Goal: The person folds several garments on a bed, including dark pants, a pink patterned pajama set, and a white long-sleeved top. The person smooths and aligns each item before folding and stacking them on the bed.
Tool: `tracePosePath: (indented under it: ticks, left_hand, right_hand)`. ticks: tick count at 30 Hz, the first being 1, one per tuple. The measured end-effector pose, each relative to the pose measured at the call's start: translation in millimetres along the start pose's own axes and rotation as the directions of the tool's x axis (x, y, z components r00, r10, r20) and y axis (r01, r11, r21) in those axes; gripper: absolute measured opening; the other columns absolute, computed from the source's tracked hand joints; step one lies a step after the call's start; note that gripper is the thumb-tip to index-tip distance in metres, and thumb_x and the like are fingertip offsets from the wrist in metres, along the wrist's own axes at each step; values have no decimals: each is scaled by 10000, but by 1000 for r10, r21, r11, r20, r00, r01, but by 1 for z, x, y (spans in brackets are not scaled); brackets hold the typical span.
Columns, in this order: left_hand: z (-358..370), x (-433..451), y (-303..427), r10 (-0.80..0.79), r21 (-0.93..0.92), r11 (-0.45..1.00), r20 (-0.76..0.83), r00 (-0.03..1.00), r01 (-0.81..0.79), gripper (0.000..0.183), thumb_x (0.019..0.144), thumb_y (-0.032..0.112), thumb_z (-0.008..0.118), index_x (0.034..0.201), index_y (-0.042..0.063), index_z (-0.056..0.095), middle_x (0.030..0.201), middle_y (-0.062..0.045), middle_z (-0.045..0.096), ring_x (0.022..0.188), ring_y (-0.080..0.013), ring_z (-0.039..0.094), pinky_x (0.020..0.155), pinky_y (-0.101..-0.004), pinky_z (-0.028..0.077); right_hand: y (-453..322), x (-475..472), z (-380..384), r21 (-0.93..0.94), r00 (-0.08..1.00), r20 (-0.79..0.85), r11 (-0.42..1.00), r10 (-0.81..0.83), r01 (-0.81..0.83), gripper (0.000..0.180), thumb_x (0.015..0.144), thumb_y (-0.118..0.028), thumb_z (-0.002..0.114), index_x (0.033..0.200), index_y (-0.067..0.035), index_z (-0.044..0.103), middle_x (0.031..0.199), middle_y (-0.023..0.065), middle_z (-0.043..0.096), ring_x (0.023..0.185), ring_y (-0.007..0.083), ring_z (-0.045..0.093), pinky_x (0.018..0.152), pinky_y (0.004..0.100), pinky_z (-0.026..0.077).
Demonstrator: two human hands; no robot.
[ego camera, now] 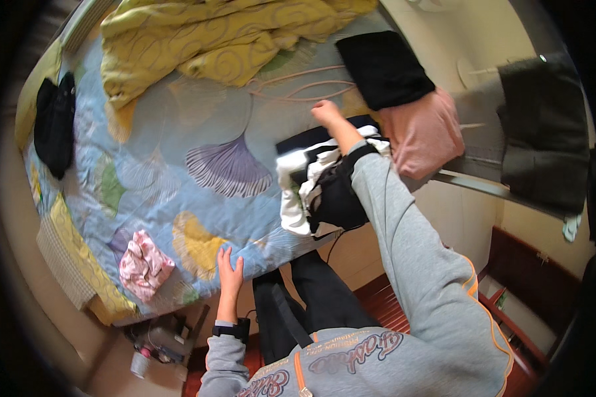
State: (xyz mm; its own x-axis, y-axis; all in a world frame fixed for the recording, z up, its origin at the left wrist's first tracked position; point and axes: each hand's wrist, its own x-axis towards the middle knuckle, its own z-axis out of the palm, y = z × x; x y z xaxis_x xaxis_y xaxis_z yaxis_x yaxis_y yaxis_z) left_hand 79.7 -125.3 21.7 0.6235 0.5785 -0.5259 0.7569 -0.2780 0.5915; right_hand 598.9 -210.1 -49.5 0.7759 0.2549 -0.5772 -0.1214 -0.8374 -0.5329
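My left hand [230, 270] rests with fingers apart on the near edge of the blue patterned bed sheet [154, 198]. Reaching forward over a heap of black and white clothes [298, 198], my right hand [329, 115] has its fingers curled. It is close to thin pink clothes hangers [303, 92] lying on the bed; whether it touches or holds one is unclear. My right forearm hides part of the heap. A folded black garment [385, 69] lies at the far right, partly over a folded pink garment [422, 134].
A yellow quilt [203, 44] is bunched across the far side. Crumpled pink patterned cloth [146, 265] and a black garment [54, 126] lie to the left. Dark cloth [544, 134] hangs at right. A dark red wooden chair [531, 278] stands right of me.
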Motion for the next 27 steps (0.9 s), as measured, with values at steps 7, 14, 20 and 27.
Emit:
tracePosePath:
  ticks: [7, 14, 20, 27]
  left_hand:
    - [22, -69, -48, -338, -294, 902, -24, 941, 317, 418, 844, 198, 634, 1221, 44, 536, 1352, -232, 396, 1122, -334, 507, 936, -381, 423]
    - [41, -70, -42, -345, -372, 871, -3, 938, 320, 396, 850, 197, 624, 1209, 46, 552, 1341, -196, 423, 1005, -277, 550, 885, -362, 450]
    - [27, -61, -25, -230, -413, 890, -46, 972, 191, 390, 856, 190, 614, 1212, 43, 549, 1332, -201, 434, 1061, -285, 542, 899, -366, 447]
    - [-28, -72, 23, 23, -256, 962, -277, 961, -97, 540, 830, 170, 637, 1309, 14, 442, 1377, -223, 377, 1279, -379, 362, 1035, -422, 328]
  right_hand:
    - [35, 53, 9, -779, 959, 266, 608, 99, 154, 409, 782, -298, 549, 1086, -46, 655, 1262, 157, 551, 1189, 321, 510, 951, 429, 411]
    - [-8, 30, 33, -228, 996, 74, 971, -52, 67, 258, 703, -165, 626, 934, -118, 729, 970, 178, 670, 916, 331, 641, 809, 352, 500]
    - [-81, -64, 6, 224, 954, 156, 950, -255, 217, 324, 695, -18, 500, 922, -50, 728, 735, 70, 662, 649, 139, 582, 611, 269, 458]
    - [-90, -233, -28, 373, 722, 366, 803, -587, 465, 317, 764, 5, 473, 1001, 21, 682, 838, 25, 645, 698, 72, 537, 637, 202, 435]
